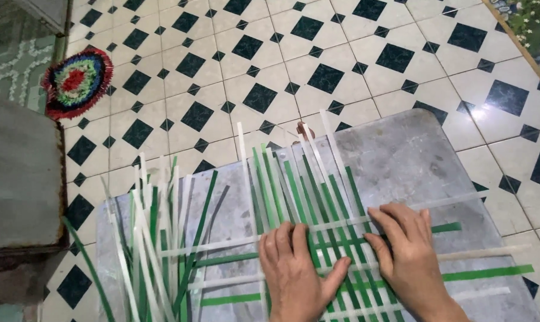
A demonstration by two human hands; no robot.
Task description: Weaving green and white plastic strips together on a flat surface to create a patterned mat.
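Both hands flat, palms down, side by side on the woven strips, not gripping. Left hand pins the mat's near-left part, right hand the middle. Mat lies on a grey board over the tiled floor. Strips look thin, light, springy, likely slippery; best pinched near the free ends. Loose strip pile lies left of the hands.

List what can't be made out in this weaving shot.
- Head view: the crossings under the left hand and right hand are covered by the palms.
- The woven strips run off the bottom edge.
- The loose strips overlap; their count is unclear.
- The grey board is cut off below.
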